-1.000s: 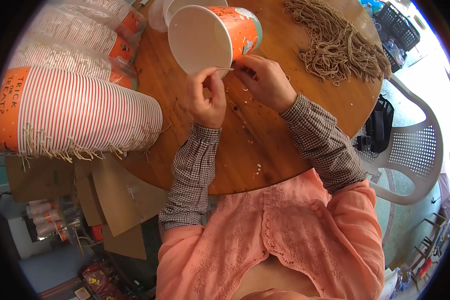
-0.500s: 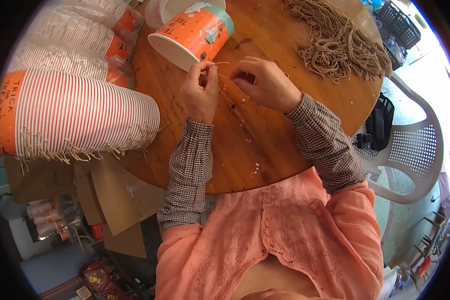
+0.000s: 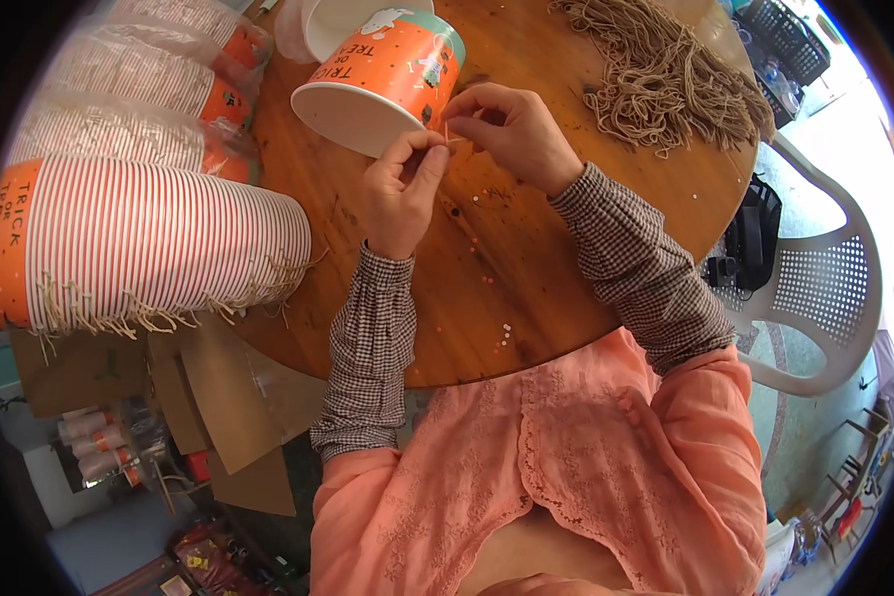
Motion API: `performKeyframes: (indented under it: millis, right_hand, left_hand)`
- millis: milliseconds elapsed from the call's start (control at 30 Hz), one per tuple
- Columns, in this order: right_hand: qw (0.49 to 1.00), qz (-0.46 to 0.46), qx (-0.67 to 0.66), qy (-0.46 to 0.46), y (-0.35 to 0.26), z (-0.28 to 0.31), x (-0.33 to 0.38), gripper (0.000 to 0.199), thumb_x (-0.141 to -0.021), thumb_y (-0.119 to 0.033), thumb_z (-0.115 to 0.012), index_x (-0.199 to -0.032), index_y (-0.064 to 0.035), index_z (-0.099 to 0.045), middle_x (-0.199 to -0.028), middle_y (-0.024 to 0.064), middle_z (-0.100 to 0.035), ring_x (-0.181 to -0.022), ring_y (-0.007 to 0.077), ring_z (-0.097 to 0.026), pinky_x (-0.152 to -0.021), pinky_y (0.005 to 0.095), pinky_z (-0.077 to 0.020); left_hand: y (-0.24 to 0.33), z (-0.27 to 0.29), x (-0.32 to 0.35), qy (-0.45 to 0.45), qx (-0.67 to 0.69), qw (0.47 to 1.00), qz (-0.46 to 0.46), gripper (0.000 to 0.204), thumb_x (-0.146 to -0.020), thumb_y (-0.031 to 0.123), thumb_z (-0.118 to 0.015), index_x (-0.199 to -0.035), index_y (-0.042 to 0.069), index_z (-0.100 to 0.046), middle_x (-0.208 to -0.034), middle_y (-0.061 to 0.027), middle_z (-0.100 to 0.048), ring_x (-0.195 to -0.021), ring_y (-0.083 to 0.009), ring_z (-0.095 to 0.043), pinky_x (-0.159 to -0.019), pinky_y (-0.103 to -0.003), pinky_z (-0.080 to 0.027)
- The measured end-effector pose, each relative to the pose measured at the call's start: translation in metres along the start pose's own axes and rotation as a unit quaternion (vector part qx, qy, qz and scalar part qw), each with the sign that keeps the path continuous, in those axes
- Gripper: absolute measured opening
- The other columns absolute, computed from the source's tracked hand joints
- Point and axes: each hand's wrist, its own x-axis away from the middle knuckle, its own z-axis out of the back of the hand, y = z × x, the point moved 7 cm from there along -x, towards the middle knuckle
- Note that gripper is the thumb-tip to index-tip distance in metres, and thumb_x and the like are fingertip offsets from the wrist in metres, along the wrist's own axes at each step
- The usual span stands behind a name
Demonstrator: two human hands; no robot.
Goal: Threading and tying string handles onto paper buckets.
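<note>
Clock positions are read from the centre of the head view. The left hand, at 11 o'clock, is closed at thumb and forefinger on a thin pale cord; the right hand, near 1 o'clock, pinches the same cord, fingertips close to those of the left. The orange bucket lies on its side just short of 12 o'clock on the wooden bench, its white mouth toward the wearer. Whether the cord is fastened to it cannot be determined. A nested stack of buckets lies at 9 o'clock, cord ends fringing its lower edge. A heap of tan cord occupies 1 to 2 o'clock. A perforated pale chair stands off the bench at 3 o'clock.
</note>
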Motion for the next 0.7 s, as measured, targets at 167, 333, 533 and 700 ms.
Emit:
performKeyframes:
  millis: [167,333,533,700]
  right_hand:
    - [0.972,-0.096,-0.208,0.053,-0.001,0.009,0.006,0.016,-0.092,-0.014,-0.061,-0.102,-0.0021,-0.066,-0.082,-0.0025,-0.061,-0.065,0.0025,-0.054,-0.052,0.0176,-0.0441]
    - [0.977,-0.059,-0.206,-0.006,-0.013,0.009,0.010,0.018,-0.092,-0.016,-0.063,-0.101,-0.0015,-0.066,-0.081,-0.0024,-0.062,-0.073,0.0032,-0.057,-0.062,0.0192,-0.0491]
    - [0.978,-0.026,-0.207,0.010,-0.006,0.003,0.010,0.023,-0.083,-0.017,-0.073,-0.100,-0.0005,-0.068,-0.080,-0.0024,-0.065,-0.070,0.0016,-0.053,-0.063,0.0183,-0.0457]
    - [0.990,-0.039,-0.138,-0.003,-0.007,0.003,0.011,0.015,-0.089,-0.012,-0.067,-0.098,-0.0001,-0.064,-0.082,-0.0024,-0.063,-0.073,0.0032,-0.057,-0.067,0.0190,-0.0486]
  left_hand:
    - [0.005,0.011,0.000,0.045,0.085,0.995,0.001,0.011,-0.094,0.010,-0.059,-0.098,-0.001,-0.062,-0.086,-0.0024,-0.065,-0.073,-0.0064,-0.057,-0.068,-0.021,-0.049]
    - [0.005,0.013,0.001,0.048,0.106,0.993,0.012,0.012,-0.094,0.010,-0.059,-0.097,-0.001,-0.062,-0.088,-0.0039,-0.066,-0.075,-0.0076,-0.059,-0.068,-0.022,-0.050]
    - [0.006,0.012,0.001,0.050,0.090,0.995,0.014,0.011,-0.094,0.010,-0.059,-0.097,0.000,-0.063,-0.088,-0.0036,-0.066,-0.075,-0.0075,-0.059,-0.068,-0.022,-0.050]
    - [0.009,0.010,0.003,0.049,0.028,0.998,-0.012,0.010,-0.093,0.009,-0.061,-0.097,0.000,-0.063,-0.088,-0.0023,-0.066,-0.078,-0.0075,-0.060,-0.069,-0.022,-0.050]
